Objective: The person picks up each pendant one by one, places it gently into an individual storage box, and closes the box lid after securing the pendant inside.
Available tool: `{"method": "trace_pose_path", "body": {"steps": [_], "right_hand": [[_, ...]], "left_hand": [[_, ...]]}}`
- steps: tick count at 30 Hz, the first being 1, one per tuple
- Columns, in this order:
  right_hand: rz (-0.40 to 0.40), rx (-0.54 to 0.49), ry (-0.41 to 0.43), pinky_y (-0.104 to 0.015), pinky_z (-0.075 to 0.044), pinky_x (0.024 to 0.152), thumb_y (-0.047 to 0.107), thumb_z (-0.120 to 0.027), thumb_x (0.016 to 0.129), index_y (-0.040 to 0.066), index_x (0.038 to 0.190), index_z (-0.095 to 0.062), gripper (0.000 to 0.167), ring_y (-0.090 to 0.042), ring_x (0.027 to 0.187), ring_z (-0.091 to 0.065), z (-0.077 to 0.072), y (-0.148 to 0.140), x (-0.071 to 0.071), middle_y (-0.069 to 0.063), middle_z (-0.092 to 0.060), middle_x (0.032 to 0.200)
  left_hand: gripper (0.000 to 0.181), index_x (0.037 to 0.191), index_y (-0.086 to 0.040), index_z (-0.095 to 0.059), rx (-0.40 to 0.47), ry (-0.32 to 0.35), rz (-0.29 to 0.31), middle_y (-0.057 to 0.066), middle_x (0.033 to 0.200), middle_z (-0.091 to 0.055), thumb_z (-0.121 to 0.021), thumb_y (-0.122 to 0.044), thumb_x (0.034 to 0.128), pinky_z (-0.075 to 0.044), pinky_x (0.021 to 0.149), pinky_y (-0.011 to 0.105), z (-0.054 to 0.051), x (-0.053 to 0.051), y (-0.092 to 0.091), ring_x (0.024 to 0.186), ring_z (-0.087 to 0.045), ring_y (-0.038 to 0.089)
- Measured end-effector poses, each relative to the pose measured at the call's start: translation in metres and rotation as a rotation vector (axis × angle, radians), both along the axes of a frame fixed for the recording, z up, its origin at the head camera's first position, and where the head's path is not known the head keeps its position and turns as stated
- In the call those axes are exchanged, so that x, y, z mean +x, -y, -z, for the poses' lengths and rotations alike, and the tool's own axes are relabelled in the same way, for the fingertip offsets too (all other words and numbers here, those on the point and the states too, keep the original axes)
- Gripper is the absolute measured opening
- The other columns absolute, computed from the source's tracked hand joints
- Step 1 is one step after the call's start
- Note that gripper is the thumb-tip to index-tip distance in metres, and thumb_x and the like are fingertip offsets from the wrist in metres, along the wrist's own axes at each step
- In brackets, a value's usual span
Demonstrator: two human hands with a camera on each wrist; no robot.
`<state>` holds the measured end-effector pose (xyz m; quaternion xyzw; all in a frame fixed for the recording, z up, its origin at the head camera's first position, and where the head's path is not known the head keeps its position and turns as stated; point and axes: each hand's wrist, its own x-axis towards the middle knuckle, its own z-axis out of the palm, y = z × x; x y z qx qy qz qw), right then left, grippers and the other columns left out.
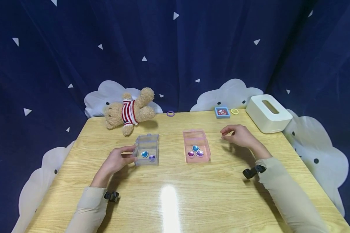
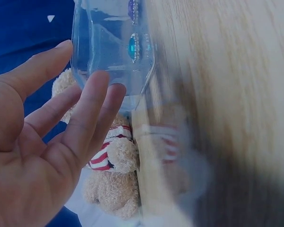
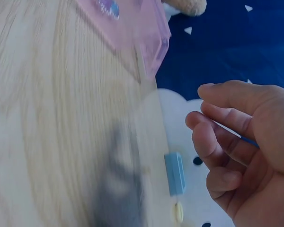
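Observation:
A clear bluish plastic box (image 1: 147, 150) has its lid tipped back on the table. Inside it lie a blue heart gem (image 1: 145, 154) and a purple gem (image 1: 152, 158). My left hand (image 1: 118, 158) is at the box's left side, fingers extended; the left wrist view shows fingertips at its wall, but contact is hard to tell. To the right, a pink box (image 1: 206, 156), also with its lid back, holds a blue heart gem (image 1: 195, 148), a magenta gem (image 1: 191, 153) and a purple gem (image 1: 199, 153). My right hand (image 1: 239, 136) hovers right of it, fingers loosely bent, holding nothing.
A teddy bear (image 1: 128, 111) in a striped shirt lies at the back left. Along the back edge are a purple ring (image 1: 170, 114), a blue square frame (image 1: 222, 112) and a yellow ring (image 1: 234, 111). A white tissue box (image 1: 268, 114) stands at the back right.

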<state>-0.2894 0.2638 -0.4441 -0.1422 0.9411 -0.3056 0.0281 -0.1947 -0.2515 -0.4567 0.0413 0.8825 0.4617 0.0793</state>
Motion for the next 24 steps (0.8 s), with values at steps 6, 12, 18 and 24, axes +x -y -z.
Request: {"method": "trace_pose_path", "body": {"steps": [6,12,18,24], "right_hand": [[0.048,0.002,0.017,-0.026,-0.049,0.065,0.022,-0.072,0.091,0.008,0.114,-0.072,0.026,-0.016,0.077,-0.06,0.006,-0.025,0.002,-0.01,-0.074,0.106],[0.084,-0.027,0.051,-0.025,-0.05,0.057,0.02,-0.07,0.092,0.005,0.116,-0.069,0.028,-0.018,0.07,-0.066,0.012,-0.051,0.004,-0.015,-0.073,0.107],[0.121,-0.017,0.085,-0.026,-0.049,0.053,0.022,-0.068,0.094,0.003,0.118,-0.067,0.031,-0.02,0.067,-0.067,0.016,-0.073,0.01,-0.019,-0.07,0.112],[0.171,0.001,0.117,-0.027,-0.054,0.056,0.026,-0.067,0.094,0.002,0.121,-0.064,0.037,-0.017,0.072,-0.07,0.02,-0.091,0.017,-0.023,-0.067,0.117]], "left_hand": [[0.056,0.141,0.002,-0.054,0.005,0.006,-0.002,0.027,0.139,-0.057,-0.073,-0.009,0.0897,-0.06,0.089,0.033,0.0,0.0,0.0,0.117,-0.065,0.041],[0.055,0.14,0.003,-0.053,0.008,0.005,-0.002,0.027,0.139,-0.057,-0.073,-0.009,0.0898,-0.06,0.088,0.032,0.0,0.001,-0.001,0.116,-0.065,0.041],[0.056,0.141,0.002,-0.053,0.007,-0.001,0.0,0.028,0.138,-0.058,-0.073,-0.009,0.0896,-0.061,0.088,0.033,-0.001,0.0,-0.001,0.116,-0.066,0.041],[0.056,0.141,0.002,-0.053,0.001,-0.001,-0.001,0.028,0.137,-0.058,-0.073,-0.009,0.0896,-0.061,0.089,0.035,0.0,0.001,-0.001,0.116,-0.065,0.041]]}}
